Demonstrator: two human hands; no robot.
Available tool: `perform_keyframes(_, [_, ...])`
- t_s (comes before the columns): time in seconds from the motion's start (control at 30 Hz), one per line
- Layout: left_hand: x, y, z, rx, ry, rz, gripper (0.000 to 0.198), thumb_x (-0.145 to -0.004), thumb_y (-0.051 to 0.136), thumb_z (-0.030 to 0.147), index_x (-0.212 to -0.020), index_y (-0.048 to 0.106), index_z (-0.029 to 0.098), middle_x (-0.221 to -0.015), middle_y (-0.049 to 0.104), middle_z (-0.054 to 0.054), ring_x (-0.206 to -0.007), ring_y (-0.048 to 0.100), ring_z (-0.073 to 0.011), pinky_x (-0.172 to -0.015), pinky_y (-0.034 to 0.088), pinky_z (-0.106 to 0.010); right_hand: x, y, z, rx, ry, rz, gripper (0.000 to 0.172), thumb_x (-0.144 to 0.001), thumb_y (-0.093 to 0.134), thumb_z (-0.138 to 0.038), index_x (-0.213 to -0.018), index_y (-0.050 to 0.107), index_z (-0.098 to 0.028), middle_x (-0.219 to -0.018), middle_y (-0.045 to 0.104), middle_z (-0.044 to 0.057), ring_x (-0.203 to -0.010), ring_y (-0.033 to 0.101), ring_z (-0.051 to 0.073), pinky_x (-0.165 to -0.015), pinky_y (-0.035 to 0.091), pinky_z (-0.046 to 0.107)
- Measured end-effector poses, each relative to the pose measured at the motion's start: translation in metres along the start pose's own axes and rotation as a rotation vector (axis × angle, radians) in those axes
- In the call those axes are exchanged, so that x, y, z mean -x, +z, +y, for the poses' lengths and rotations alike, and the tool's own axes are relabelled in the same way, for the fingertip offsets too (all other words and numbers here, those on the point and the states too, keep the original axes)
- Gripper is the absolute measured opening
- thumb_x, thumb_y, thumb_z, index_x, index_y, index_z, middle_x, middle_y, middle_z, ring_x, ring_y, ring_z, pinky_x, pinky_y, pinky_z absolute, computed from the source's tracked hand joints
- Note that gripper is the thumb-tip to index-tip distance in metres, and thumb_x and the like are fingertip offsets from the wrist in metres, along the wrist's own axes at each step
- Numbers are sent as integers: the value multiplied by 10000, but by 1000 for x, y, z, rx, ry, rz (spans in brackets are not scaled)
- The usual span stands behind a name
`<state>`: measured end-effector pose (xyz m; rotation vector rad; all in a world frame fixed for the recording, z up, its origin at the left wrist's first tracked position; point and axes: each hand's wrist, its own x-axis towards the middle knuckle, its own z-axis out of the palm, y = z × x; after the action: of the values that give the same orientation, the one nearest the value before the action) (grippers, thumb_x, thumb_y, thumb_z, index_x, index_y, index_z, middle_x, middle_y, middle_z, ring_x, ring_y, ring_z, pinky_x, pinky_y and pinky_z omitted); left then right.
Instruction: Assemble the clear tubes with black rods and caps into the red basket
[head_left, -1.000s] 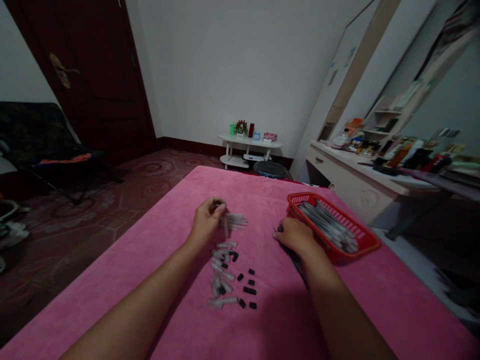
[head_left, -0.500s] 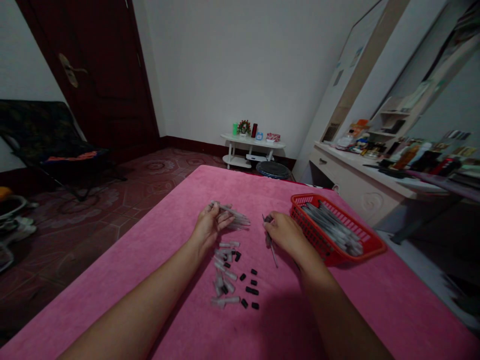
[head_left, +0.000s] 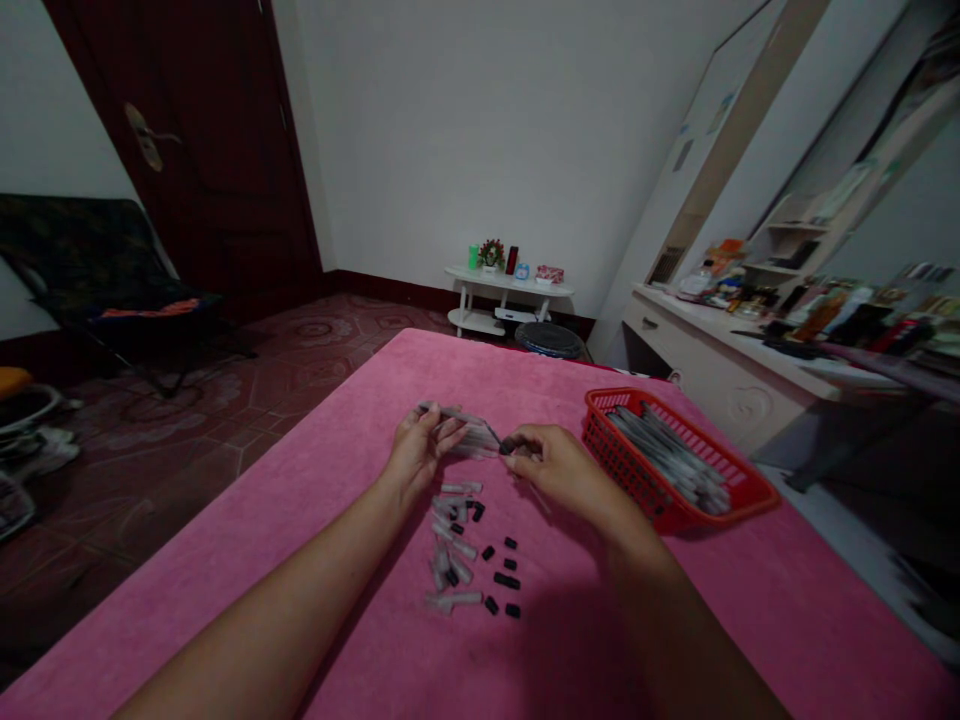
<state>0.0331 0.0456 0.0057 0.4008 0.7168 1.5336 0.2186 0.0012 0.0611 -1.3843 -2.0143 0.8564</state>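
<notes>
My left hand (head_left: 421, 440) is closed round a bundle of thin translucent sticks (head_left: 474, 436) that point to the right. At the right end of the bundle, my right hand (head_left: 541, 455) pinches small dark pieces, and a thin rod (head_left: 539, 500) sticks out below its fingers. Whether the dark pieces touch the stick tips is too small to tell. Nearer to me on the pink cloth lie several clear short caps (head_left: 463, 549) in a loose pile. Several small black pieces (head_left: 507, 580) are scattered just right of them.
A red basket (head_left: 681, 520) full of similar grey sticks stands to the right of my right hand. Beyond the pink-covered table (head_left: 450, 365) are a low white stand (head_left: 510, 283) and a black round stool. A cluttered dresser (head_left: 712, 345) is at the right, a folding chair (head_left: 112, 260) at the left.
My right hand has moved left, bringing the dark pieces up to the right end of the bundle. My left hand has stayed almost in place, still holding the sticks.
</notes>
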Motion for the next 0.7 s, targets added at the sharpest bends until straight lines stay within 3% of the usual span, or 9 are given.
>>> perform_keyframes(0.37, [5,5,3,-33,38,17,85,-857,535,110,-788,496,139,-695,654,-38,-554,648,-112,-574,589,-262,3,-5,-3,84,14,-10,142,-728,582,-165,-817,692,-151,-690,663,23,-584,560,112,-545,379,201])
perform_keyframes(0.53, [6,4,2,-86,70,-28,110,-816,599,134,-832,491,154,-734,662,-36,-579,654,-120,-595,584,-280,2,-9,-2,120,16,16,148,-705,595,-158,-768,728,-166,-648,676,23,-602,585,143,-561,399,219])
perform_keyframes(0.7, [7,4,1,-97,50,-74,154,-762,666,149,-836,531,141,-730,668,-43,-560,637,-105,-614,582,-269,2,-14,-2,212,61,83,193,-713,609,-167,-830,759,-201,-771,728,59,-709,634,189,-611,438,244])
